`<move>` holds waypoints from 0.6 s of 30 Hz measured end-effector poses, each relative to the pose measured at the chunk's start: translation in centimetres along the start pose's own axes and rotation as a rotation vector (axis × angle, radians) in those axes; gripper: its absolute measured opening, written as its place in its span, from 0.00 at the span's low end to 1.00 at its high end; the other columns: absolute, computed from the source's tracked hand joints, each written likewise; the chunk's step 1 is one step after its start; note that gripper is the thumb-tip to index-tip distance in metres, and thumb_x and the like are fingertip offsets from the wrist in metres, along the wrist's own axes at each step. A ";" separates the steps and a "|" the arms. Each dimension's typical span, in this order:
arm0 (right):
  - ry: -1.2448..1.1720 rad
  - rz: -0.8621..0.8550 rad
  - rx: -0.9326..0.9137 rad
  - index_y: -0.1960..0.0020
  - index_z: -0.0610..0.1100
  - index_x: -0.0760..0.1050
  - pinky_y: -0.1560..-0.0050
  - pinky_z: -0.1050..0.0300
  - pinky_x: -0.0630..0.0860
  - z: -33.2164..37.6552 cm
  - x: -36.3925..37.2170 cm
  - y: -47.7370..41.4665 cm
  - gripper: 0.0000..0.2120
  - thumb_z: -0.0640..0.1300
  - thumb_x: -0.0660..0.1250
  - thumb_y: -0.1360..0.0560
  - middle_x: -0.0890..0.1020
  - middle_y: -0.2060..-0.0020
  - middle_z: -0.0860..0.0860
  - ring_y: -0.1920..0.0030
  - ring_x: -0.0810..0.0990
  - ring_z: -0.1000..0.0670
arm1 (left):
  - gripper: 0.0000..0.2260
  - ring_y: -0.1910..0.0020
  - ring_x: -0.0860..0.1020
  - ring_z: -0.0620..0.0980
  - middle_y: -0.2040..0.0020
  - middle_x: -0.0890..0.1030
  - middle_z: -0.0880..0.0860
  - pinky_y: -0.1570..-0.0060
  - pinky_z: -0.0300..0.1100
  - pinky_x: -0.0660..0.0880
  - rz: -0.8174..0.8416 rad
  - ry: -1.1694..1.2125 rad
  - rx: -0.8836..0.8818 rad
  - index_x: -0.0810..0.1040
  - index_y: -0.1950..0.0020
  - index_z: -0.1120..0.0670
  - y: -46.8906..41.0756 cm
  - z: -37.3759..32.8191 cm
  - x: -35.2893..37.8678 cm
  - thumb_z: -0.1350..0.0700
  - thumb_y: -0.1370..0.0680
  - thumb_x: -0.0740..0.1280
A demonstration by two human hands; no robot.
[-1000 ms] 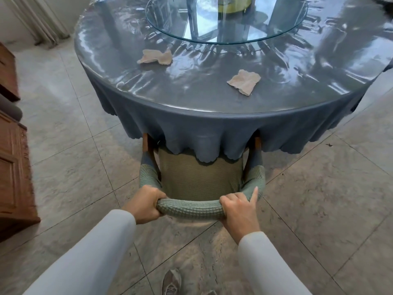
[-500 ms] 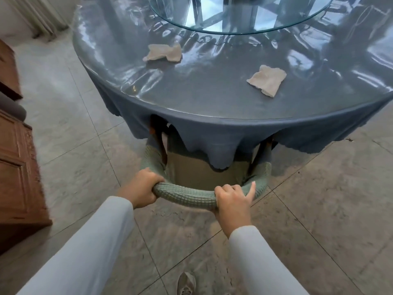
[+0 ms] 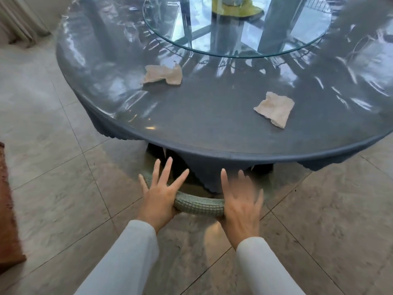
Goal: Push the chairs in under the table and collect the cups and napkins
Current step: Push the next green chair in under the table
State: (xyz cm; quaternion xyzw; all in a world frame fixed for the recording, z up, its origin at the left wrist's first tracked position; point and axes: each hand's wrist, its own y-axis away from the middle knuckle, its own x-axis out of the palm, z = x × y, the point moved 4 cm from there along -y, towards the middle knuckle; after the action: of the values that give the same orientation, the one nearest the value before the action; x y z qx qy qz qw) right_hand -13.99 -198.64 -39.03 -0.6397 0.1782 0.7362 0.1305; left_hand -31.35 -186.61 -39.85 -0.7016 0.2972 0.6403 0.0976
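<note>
Head view, chair-pushing step. The left hand [image 3: 158, 196] and right hand [image 3: 240, 206] lie flat on the curved, green-covered back rail of a chair [image 3: 198, 204]. The fingers [image 3: 167, 171] of both hands are straight and spread wide and grip nothing. The right hand is blurred, so its exact contact with the rail cannot be read. Only the back rail shows between the hands. The seat is hidden beneath the dark tablecloth [image 3: 208, 169] that hangs from the round desk [image 3: 212, 133], so this chair appears to be fully tucked in. Whether other chairs stand out from the desk cannot be told from this view.

Collection has not begun. Two crumpled napkins lie on the desk top, well apart from each other and from both hands: the farther napkin [image 3: 162, 74] just beside the glass turntable [image 3: 234, 24], and the nearer napkin [image 3: 274, 108] towards the right, closer to the desk edge. No cup shows in this view. By this evidence at least one chair is done, while both napkins, and any cups out of view, are left to gather.
</note>
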 end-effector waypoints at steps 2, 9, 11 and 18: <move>0.003 -0.017 0.023 0.21 0.54 0.30 0.27 0.26 0.52 0.4 -0.3 -1.3 0.60 0.46 0.77 0.29 0.46 0.20 0.37 0.21 0.45 0.35 | 0.56 0.21 0.29 0.59 0.18 0.34 0.53 0.29 0.77 0.42 -0.068 -0.017 0.031 0.44 0.19 0.36 -1.3 0.3 -0.8 0.39 0.35 0.79; 0.012 -0.176 0.064 0.19 0.54 0.37 0.27 0.24 0.47 1.0 -0.7 -7.1 0.59 0.32 0.74 0.34 0.43 0.21 0.35 0.20 0.42 0.36 | 0.58 0.19 0.41 0.65 0.17 0.44 0.60 0.27 0.75 0.46 -0.275 -0.126 0.109 0.50 0.17 0.42 -7.1 1.3 -2.9 0.46 0.38 0.83; 0.011 -0.205 0.069 0.18 0.54 0.39 0.28 0.24 0.47 0.9 -0.9 -8.6 0.59 0.30 0.73 0.35 0.45 0.21 0.34 0.20 0.42 0.36 | 0.57 0.19 0.42 0.65 0.17 0.46 0.61 0.27 0.73 0.44 -0.287 -0.143 0.120 0.51 0.17 0.42 -8.6 1.3 -3.4 0.46 0.37 0.82; 0.033 -0.129 0.020 0.18 0.55 0.42 0.28 0.24 0.47 0.5 -0.8 -10.3 0.60 0.47 0.81 0.35 0.52 0.21 0.35 0.21 0.49 0.34 | 0.52 0.21 0.55 0.69 0.19 0.59 0.61 0.29 0.77 0.52 -0.251 -0.151 0.160 0.61 0.19 0.45 -10.0 1.4 -3.8 0.40 0.38 0.82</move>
State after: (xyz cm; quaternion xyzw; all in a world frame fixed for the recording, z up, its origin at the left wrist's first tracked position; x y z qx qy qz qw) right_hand -10.01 -189.05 -39.18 -0.6607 0.1460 0.7137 0.1811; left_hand -27.16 -176.69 -38.84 -0.6731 0.2489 0.6483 0.2543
